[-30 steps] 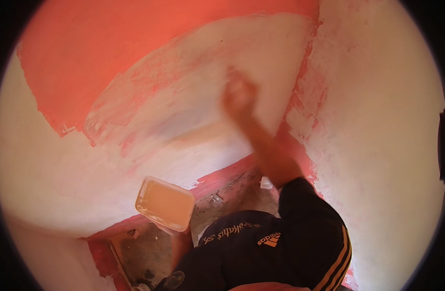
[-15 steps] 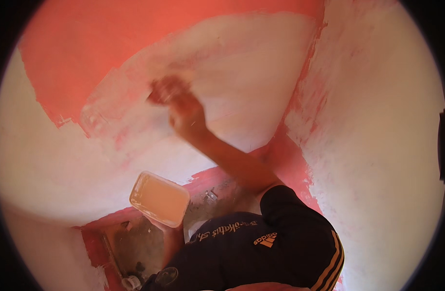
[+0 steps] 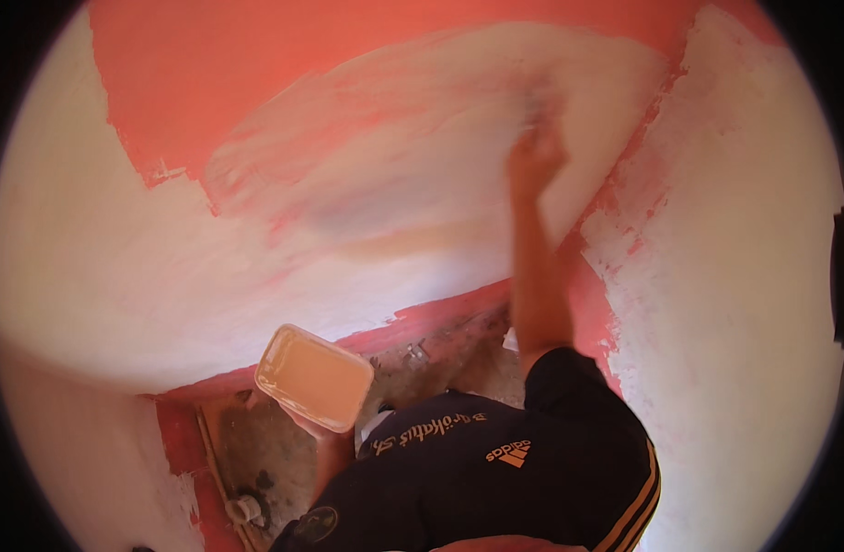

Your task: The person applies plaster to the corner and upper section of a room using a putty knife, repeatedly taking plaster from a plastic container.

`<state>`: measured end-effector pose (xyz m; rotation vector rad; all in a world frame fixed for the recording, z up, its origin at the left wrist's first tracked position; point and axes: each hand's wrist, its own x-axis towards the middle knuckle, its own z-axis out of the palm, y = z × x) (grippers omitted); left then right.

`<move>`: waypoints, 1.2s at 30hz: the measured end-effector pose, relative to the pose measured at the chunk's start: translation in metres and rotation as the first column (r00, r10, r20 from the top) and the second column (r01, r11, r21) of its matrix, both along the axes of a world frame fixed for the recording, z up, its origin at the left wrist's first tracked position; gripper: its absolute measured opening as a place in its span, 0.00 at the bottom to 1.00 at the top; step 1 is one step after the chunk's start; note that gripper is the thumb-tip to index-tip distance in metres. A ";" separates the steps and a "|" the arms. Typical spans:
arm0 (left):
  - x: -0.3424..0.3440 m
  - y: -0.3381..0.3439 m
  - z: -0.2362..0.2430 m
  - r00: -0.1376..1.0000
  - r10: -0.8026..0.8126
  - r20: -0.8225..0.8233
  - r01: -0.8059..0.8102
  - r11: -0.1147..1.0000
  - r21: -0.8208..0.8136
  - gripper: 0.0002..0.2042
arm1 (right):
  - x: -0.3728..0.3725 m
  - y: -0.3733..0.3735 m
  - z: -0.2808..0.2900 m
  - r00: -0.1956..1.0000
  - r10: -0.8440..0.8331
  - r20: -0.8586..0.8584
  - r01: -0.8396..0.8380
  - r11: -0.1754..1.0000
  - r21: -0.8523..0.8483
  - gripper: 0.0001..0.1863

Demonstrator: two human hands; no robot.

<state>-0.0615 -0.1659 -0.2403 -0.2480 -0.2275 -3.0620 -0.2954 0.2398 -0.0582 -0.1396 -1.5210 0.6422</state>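
Note:
My right hand (image 3: 537, 164) is raised against the wall ahead, closed round a motion-blurred hand tool (image 3: 543, 109) whose exact kind I cannot make out. The tool is at the upper right of a whitish, streaked patch (image 3: 422, 138) that borders the coral-red area of the wall. Low at the left, my left hand (image 3: 319, 425) holds a rectangular plastic tub (image 3: 313, 379) from below and along its near edge. The tub has a pale rim and a smooth, peach-coloured inside; most of my left fingers are hidden under it.
A corner at the right joins the front wall to a whitish side wall (image 3: 725, 304) with red smears. Red bands run along the wall bottoms. On the dirty floor lie a long stick (image 3: 216, 465), a whitish round object (image 3: 245, 509) and small debris (image 3: 416, 351).
My right hand and its tool have swept right and slightly up across the pale patch, and the arm is now straighter. The tub stays in my left hand. The view has shifted slightly.

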 end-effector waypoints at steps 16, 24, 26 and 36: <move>-0.022 -0.036 -0.037 0.999 0.014 -0.049 -0.030 0.941 -0.337 0.29 | 0.053 0.065 -0.109 0.994 -0.065 0.083 0.093 0.913 -0.397 0.22; -0.017 -0.069 -0.065 0.976 0.198 0.088 -0.120 0.834 -0.539 0.29 | 0.061 -0.255 -0.212 0.817 0.576 0.026 -0.575 0.818 -0.020 0.26; -0.019 -0.078 -0.073 0.996 0.094 -0.010 -0.086 0.855 -0.512 0.29 | 0.091 -0.290 -0.215 0.782 0.563 0.266 -0.601 0.795 0.083 0.24; -0.016 -0.086 -0.084 0.980 0.200 -0.017 -0.168 0.768 -0.618 0.30 | 0.079 0.026 -0.265 0.996 -0.089 -0.014 0.071 0.869 -0.490 0.25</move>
